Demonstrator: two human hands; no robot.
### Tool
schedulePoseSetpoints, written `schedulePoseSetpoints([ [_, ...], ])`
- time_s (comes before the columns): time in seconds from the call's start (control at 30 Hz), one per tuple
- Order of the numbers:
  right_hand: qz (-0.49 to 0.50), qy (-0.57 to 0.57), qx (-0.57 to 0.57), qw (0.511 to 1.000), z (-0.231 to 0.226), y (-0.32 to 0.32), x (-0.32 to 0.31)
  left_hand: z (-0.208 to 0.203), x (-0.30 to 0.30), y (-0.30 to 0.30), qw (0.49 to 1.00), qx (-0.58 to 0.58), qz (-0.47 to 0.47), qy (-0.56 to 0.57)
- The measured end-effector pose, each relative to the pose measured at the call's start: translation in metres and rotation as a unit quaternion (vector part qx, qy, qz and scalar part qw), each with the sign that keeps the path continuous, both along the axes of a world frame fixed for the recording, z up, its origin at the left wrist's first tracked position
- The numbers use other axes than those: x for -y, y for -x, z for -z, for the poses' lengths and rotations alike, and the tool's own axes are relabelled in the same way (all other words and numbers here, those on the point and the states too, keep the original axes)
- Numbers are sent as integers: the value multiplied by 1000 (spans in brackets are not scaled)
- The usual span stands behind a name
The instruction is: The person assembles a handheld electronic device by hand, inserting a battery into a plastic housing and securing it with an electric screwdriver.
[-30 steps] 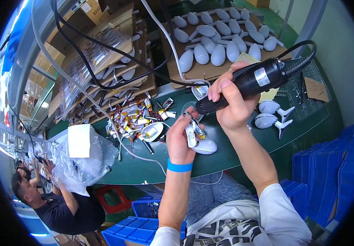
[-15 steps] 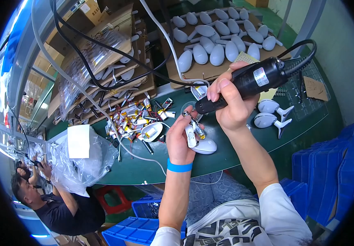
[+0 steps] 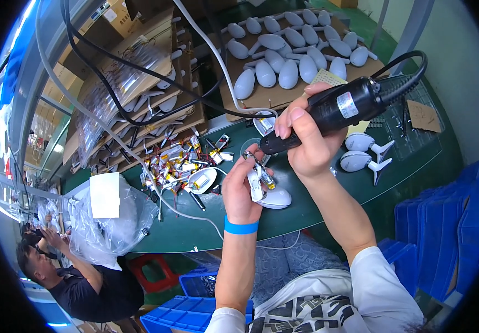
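My right hand (image 3: 316, 139) is wrapped round a black corded electric screwdriver (image 3: 328, 110), which tilts down to the left. Its tip meets a small opened white plastic part (image 3: 255, 186) near my left fingertips; the exact contact point is hidden. My left hand (image 3: 237, 194), with a blue band at the wrist, grips that part, and a silvery-yellow battery cell (image 3: 266, 180) shows along it. Just beside the left palm is a glossy white oval shell (image 3: 275, 198); whether it joins the held part I cannot tell. An open white shell (image 3: 202, 181) lies left of the hand.
Loose batteries (image 3: 175, 164) with wires cover the green table left of my hands. White oval-headed pieces fill a cardboard sheet (image 3: 231, 108) behind. Two white pieces (image 3: 356, 161) lie at right. Cables hang across the left. Blue bins (image 3: 428, 222) stand right; another person (image 3: 92, 288) is at far left.
The view has shifted slightly, moving most things a little left in the picture. Both hands keep their grips, with the screwdriver tip still at the held part. The other person's arms have moved.
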State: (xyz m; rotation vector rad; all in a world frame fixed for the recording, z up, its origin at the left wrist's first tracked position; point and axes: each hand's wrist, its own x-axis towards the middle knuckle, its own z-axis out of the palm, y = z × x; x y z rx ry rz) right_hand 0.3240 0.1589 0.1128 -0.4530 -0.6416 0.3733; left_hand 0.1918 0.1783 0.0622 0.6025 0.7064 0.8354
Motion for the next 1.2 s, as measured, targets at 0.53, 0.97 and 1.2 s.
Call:
schedulePoseSetpoints([
  [0.53,-23,35,4,999,-40,9,59,-1,10,18,996,58,-64,-37],
  [0.97,-66,89,-27,994,-51,17,63,-3,13,26,991,124,-8,-45],
  [1.2,-66,88,-20,994,-49,17,61,-1,13,28,989,140,2,-45],
])
